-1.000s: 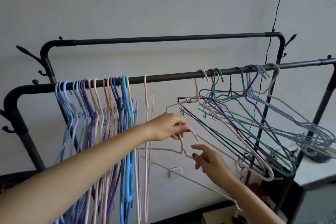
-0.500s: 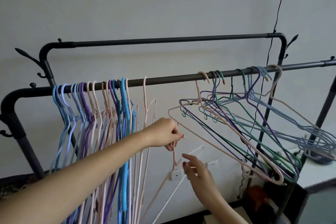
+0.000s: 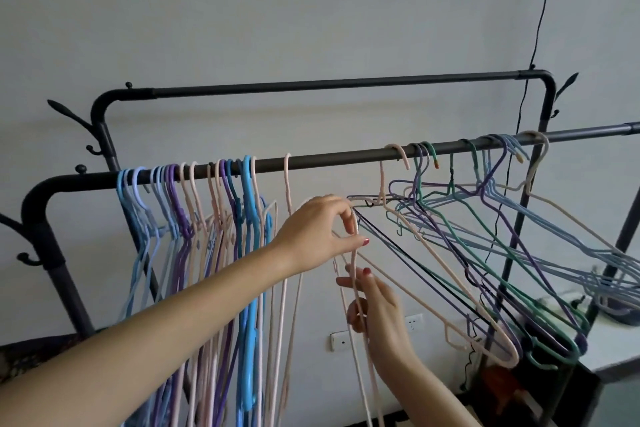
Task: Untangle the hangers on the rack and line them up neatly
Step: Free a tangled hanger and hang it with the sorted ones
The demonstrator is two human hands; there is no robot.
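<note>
A black clothes rack has a front rail (image 3: pixel 332 160) running left to right. On its left hang several blue, purple and pink hangers (image 3: pixel 194 218) in a neat row. On its right a tangle of green, purple, blue and pink hangers (image 3: pixel 485 236) slants down to the right. Between the two groups a loose pale pink hanger (image 3: pixel 360 350) hangs off the rail, turned upright. My left hand (image 3: pixel 318 236) pinches its hook below the rail. My right hand (image 3: pixel 374 305) grips its neck just under the left hand.
A second, higher rail (image 3: pixel 332 84) runs behind. Side hooks (image 3: pixel 31 258) stick out at the rack's left post. A black cord (image 3: pixel 535 31) hangs down the wall at the right. Wall sockets (image 3: pixel 341 340) sit low behind my hands. A white surface (image 3: pixel 613 343) lies at the lower right.
My left hand has lifted the pink hanger's hook up toward the rail. My right hand followed upward and closed on the hanger's neck. The hanger now hangs more vertical.
</note>
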